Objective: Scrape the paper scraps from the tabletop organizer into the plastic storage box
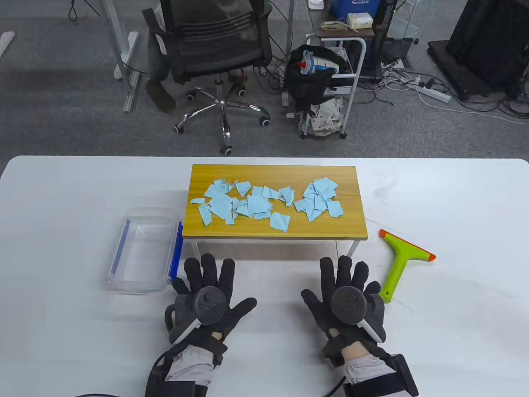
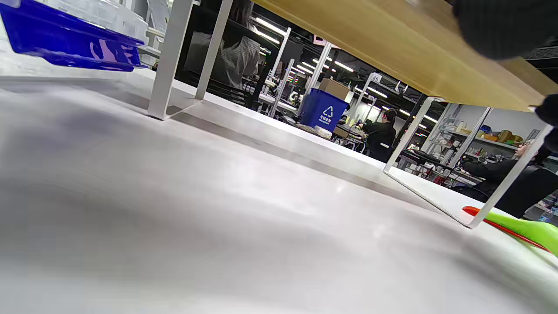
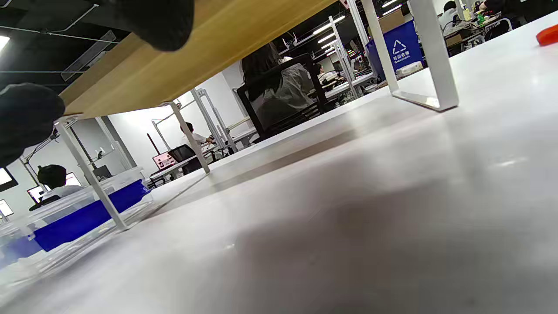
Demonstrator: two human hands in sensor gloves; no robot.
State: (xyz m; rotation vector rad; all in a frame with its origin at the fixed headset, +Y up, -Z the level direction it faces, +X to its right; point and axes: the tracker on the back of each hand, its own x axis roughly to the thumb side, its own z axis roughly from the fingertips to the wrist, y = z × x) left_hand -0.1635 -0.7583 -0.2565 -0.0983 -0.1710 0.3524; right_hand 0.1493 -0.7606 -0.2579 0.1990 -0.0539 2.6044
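A wooden tabletop organizer [image 1: 351, 231] on white legs stands mid-table, with several light blue paper scraps [image 1: 256, 204] spread over its top. A clear plastic storage box [image 1: 142, 252] with blue clips sits to its left. A green scraper [image 1: 399, 262] with orange blade tips lies to its right. My left hand [image 1: 208, 291] and right hand [image 1: 345, 289] lie flat on the table in front of the organizer, fingers spread, holding nothing. The left wrist view shows the organizer's underside [image 2: 392, 48], the box clip [image 2: 65, 41] and the scraper [image 2: 527, 229]. The right wrist view shows the underside [image 3: 209, 48] and the box [image 3: 78, 213].
The white table [image 1: 454, 331] reaches to all sides of the organizer. Beyond its far edge stand an office chair [image 1: 215, 53] and a cart [image 1: 330, 82] on grey carpet.
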